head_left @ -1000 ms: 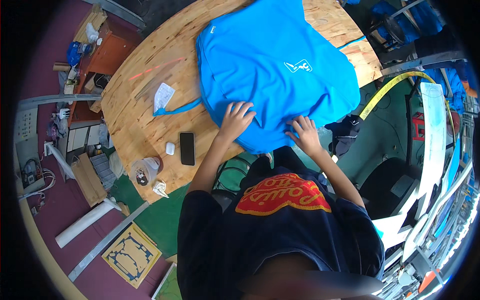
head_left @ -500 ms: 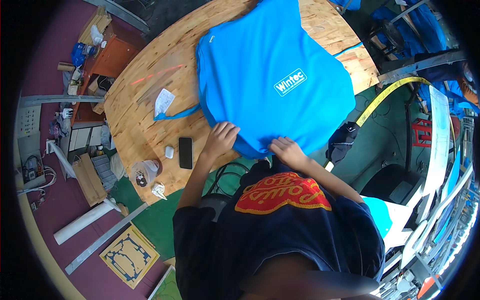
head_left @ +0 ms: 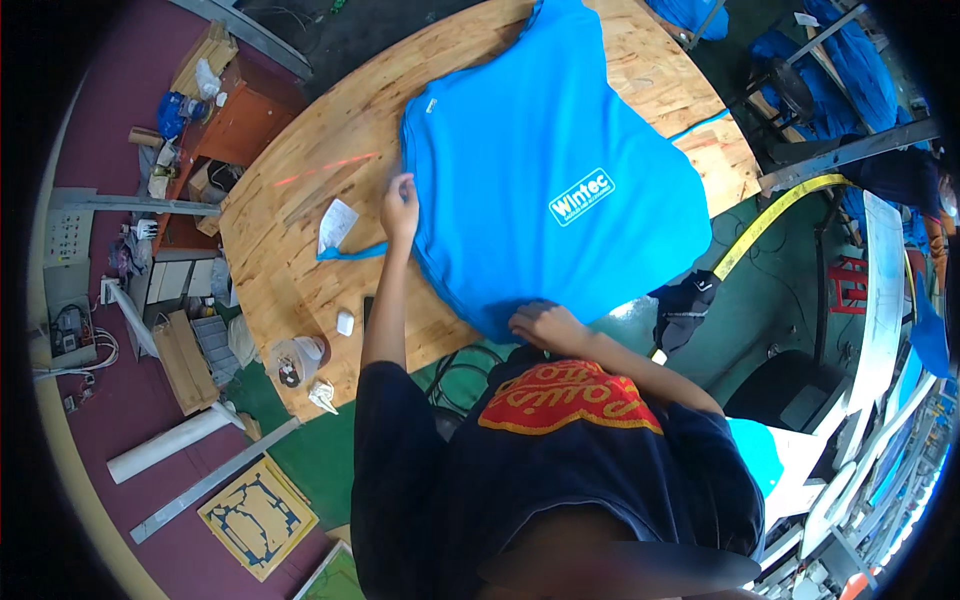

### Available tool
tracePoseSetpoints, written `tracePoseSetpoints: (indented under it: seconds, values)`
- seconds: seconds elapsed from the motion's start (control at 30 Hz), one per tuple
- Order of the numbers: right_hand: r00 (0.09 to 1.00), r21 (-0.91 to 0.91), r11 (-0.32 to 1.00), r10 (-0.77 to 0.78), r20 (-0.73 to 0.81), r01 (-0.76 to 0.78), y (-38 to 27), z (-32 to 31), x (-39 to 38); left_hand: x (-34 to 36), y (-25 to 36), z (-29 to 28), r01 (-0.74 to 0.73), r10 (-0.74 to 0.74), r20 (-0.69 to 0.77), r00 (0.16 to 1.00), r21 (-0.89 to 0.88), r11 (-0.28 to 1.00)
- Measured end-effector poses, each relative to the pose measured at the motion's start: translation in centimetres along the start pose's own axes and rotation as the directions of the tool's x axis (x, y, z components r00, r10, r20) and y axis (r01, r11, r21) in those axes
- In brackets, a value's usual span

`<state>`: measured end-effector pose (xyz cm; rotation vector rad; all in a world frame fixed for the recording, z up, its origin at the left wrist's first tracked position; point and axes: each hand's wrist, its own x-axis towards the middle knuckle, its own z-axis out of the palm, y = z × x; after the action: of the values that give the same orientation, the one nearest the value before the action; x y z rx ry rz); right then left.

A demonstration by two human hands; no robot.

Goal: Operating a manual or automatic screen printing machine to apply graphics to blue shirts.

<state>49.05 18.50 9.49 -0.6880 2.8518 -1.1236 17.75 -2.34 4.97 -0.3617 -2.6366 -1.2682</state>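
Observation:
A large bright blue saddle-shaped fabric cover point(head_left: 500, 180) with a white printed label lies over the wooden table, its lower part toward me. At its near edge my right hand point(head_left: 548, 328) is closed, fingers curled on a gathered bit of the cloth. Beside the cover's left edge is my left hand point(head_left: 400, 207), raised, with its fingers loosely bent and nothing seen in them. A blue strap point(head_left: 355, 252) runs out from under the left side, and a white paper slip point(head_left: 338, 224) lies by its end.
On the wooden table point(head_left: 290, 225) are a white earbud case point(head_left: 345, 323), a clear plastic cup point(head_left: 297, 358) and crumpled tissue point(head_left: 322, 396). My left forearm mostly hides a phone point(head_left: 369, 308). A yellow band point(head_left: 775, 215) and dark cloth point(head_left: 686, 308) stand right of the table.
My left hand has let go of the near edge and moved up and left along the cover's side. My right hand has shifted slightly left and nearer, still on the near edge.

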Motion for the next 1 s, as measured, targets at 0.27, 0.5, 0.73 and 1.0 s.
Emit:
tracePoseSetpoints:
  seconds: [0.27,0.5,0.73,1.0]
  values:
    - [0.993,-0.255,0.961,0.086,-0.082,-0.104,-1.3,3.4,4.0,12.9,-4.2,7.7,0.053,-0.06,0.028,0.998,0.208,0.977]
    - [0.951,-0.37,0.876,0.284,-0.126,-0.31,-2.9,6.8,6.6,17.3,-7.1,7.7,-0.124,0.117,0.068,0.991,0.111,0.986]
    - [0.956,-0.51,0.814,0.285,-0.067,-0.278,-1.6,7.9,6.6,16.9,-5.0,8.1,-0.139,0.143,0.061,0.988,-0.055,0.989]
    - [0.963,-0.418,0.884,0.259,0.068,-0.209,-3.8,7.0,7.2,18.9,-7.5,7.8,0.082,-0.08,0.019,0.997,-0.254,0.964]
